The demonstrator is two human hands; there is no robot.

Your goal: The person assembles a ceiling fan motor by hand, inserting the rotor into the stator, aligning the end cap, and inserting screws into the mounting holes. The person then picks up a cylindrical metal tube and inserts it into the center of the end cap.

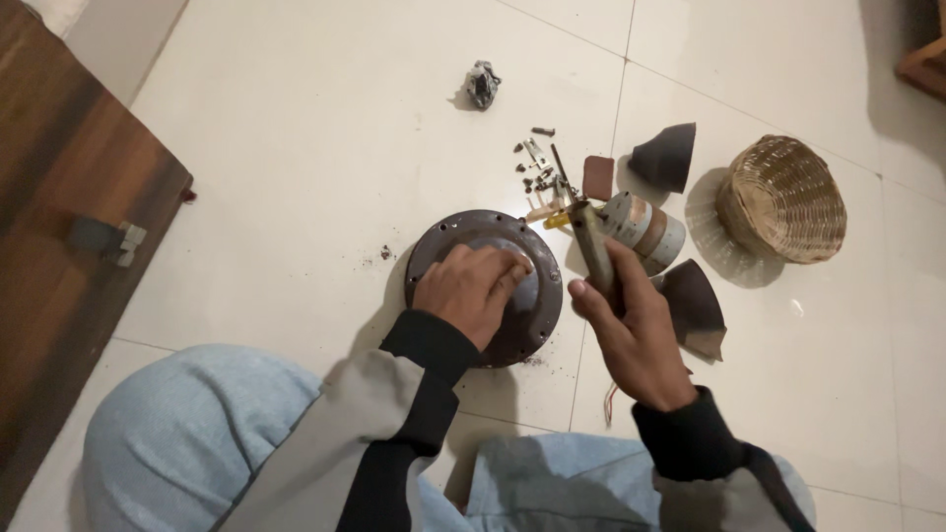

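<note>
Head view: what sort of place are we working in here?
Probably a room in a home, with the work done on the floor: pale floor tiles, a woven basket beside the parts, and dark wooden furniture at the left edge.

Brown round cover, tan woven basket
</note>
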